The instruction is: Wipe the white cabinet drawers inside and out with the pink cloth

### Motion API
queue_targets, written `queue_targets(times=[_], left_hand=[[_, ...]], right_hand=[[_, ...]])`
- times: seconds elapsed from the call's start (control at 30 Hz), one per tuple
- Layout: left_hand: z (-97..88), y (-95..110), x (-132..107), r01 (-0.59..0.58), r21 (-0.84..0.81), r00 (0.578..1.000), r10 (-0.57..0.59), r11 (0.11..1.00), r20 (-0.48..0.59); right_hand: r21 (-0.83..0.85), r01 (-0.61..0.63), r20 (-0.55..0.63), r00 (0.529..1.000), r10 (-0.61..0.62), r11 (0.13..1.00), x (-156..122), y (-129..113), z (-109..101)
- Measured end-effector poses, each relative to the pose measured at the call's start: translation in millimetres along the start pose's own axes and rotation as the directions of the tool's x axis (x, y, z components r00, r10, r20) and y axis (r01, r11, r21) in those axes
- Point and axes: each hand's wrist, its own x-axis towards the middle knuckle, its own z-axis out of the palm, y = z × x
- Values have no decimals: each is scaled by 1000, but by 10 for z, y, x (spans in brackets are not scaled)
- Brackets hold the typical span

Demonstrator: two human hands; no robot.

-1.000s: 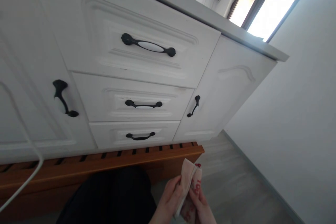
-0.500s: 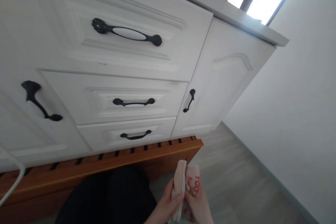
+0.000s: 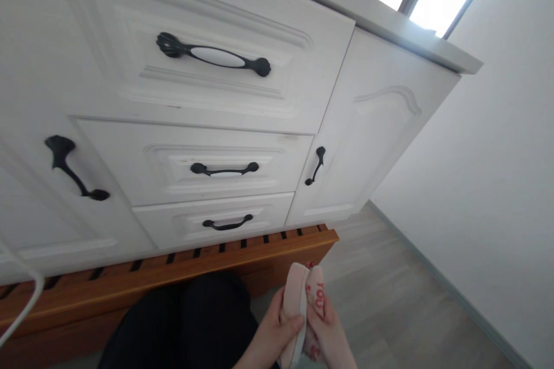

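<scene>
Low in the head view, both hands hold a small folded pink cloth (image 3: 296, 294) with red lettering on its right fold. My left hand (image 3: 270, 334) pinches its left side with the thumb across it. Against the cloth's right side, my right hand (image 3: 326, 331) grips the lettered part. The cloth stands upright between the two hands, in front of my dark-clothed knee (image 3: 190, 323).
A white cabinet (image 3: 381, 127) fills the view, with three drawers with black handles (image 3: 214, 57) and a door on each side. Under it runs a slatted wooden base (image 3: 182, 268). A white cable (image 3: 21, 305) hangs at left. Grey floor (image 3: 389, 300) and a white wall lie to the right.
The cloth has been folded narrower and pressed together between both hands. The view has shifted slightly right and closer to the cabinet.
</scene>
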Motion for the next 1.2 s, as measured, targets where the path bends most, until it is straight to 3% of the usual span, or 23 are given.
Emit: queue_targets(times=[0.13, 0.23, 0.3, 0.4, 0.47, 0.53, 0.67, 0.73, 0.8, 0.9, 1.0, 1.03, 1.1, 1.17, 1.2], left_hand=[[-7, 41, -7, 92, -149, 996, -92, 985, 2], [-32, 153, 12, 103, -150, 994, -109, 983, -28], [-40, 225, 27, 115, -59, 989, -120, 992, -83], [-20, 322, 7, 93, 338, 972, -12, 937, -234], [14, 382, -41, 65, 646, 953, 145, 761, -266], [59, 434, -97, 12, 862, 934, 302, 508, -190], [155, 514, -147, -63, 997, 874, 479, -54, 81], [196, 533, -148, -74, 979, 862, 482, -189, 158], [225, 523, -159, -144, 966, 866, 446, -213, 227], [233, 449, -226, -305, 948, 875, 367, -89, 316], [185, 368, -325, -439, 876, 872, 327, 198, 363], [161, 355, -349, -439, 840, 876, 360, 320, 321], [121, 360, -362, -347, 712, 908, 410, 611, 91], [114, 399, -332, -159, 407, 943, 261, 900, -208], [128, 425, -310, -66, 197, 957, 118, 978, -266]], right_hand=[[-51, 33, 143, 989, -26, 998, 7, 30, -170], [-181, 96, 110, 991, -77, 979, -17, 80, -248], [-274, 136, 50, 991, -127, 952, -59, 140, -227], [-338, 144, -16, 987, -158, 930, -139, 252, -73], [-325, 154, -65, 981, -184, 933, -188, 317, 76], [-255, 155, -127, 973, -192, 955, -224, 361, 215], [16, 23, -188, 982, -20, 1000, -268, 403, 336], [142, -66, -164, 982, 89, 988, -279, 393, 312], [219, -153, -124, 975, 183, 964, -276, 337, 253], [342, -258, -73, 951, 300, 904, -234, 156, 144], [452, -221, -95, 952, 292, 864, -159, -65, 60], [462, -184, -120, 956, 267, 868, -134, -124, 45], [461, -128, -148, 965, 218, 878, -94, -202, 40], [438, -105, -152, 970, 189, 893, -75, -225, 65], [406, -89, -158, 973, 166, 909, -75, -220, 85]])
